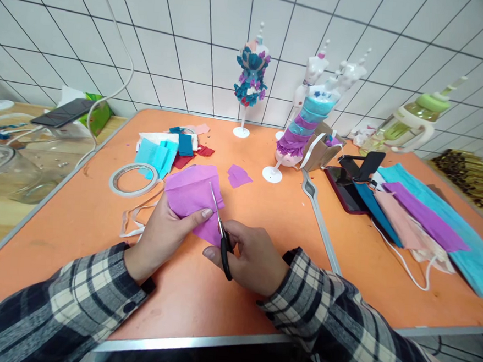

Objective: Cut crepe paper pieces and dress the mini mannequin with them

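My left hand (pixel 167 228) pinches a folded piece of purple crepe paper (pixel 193 188) along its near edge, thumb on top. In my right hand (pixel 253 256) is a pair of scissors (pixel 225 251) with black handles, its blades lying across the right part of the purple paper. Whether the blades are apart is hard to make out. A small cut purple scrap (pixel 239 176) lies just beyond the sheet. Left of the paper are a roll of white tape (pixel 134 179) and cyan paper pieces (pixel 157 156).
Behind stand a mannequin in blue petals (pixel 252 77) and a tilted one in cyan and purple paper (pixel 305 125). To the right lie a phone (pixel 344 188), coloured paper strips (pixel 425 216) and a bottle (pixel 411 121). A glass jar (pixel 14 173) is at left.
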`<state>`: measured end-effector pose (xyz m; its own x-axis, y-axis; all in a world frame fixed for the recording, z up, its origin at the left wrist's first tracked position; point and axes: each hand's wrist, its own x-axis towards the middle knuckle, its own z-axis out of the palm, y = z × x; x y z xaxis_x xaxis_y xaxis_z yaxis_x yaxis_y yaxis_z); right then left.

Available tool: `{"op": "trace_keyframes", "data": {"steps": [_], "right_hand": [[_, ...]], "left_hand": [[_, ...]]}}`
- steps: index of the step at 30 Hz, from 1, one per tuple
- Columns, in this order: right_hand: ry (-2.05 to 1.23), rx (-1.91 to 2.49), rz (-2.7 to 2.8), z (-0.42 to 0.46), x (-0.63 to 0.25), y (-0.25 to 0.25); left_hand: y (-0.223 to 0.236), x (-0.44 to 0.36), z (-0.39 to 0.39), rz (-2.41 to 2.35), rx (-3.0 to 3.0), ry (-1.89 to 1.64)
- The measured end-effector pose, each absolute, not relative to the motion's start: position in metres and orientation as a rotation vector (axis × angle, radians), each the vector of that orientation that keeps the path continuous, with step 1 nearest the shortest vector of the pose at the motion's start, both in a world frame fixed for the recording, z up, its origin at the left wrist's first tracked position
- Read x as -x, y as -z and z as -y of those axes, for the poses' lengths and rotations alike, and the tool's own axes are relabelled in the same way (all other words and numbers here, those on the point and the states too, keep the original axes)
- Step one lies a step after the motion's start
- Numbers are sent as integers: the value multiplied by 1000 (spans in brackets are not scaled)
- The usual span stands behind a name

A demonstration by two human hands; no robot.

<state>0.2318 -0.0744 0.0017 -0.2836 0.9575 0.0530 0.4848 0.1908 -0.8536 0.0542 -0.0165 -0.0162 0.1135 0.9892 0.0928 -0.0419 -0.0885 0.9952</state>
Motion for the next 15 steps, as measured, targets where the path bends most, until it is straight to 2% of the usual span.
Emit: {"op": "trace_keyframes", "data": {"steps": [15], "right_hand": [[-994, 1332, 1861, 74, -233, 0]], "left_hand": [[15, -56, 19, -1058, -1332, -1176]]}}
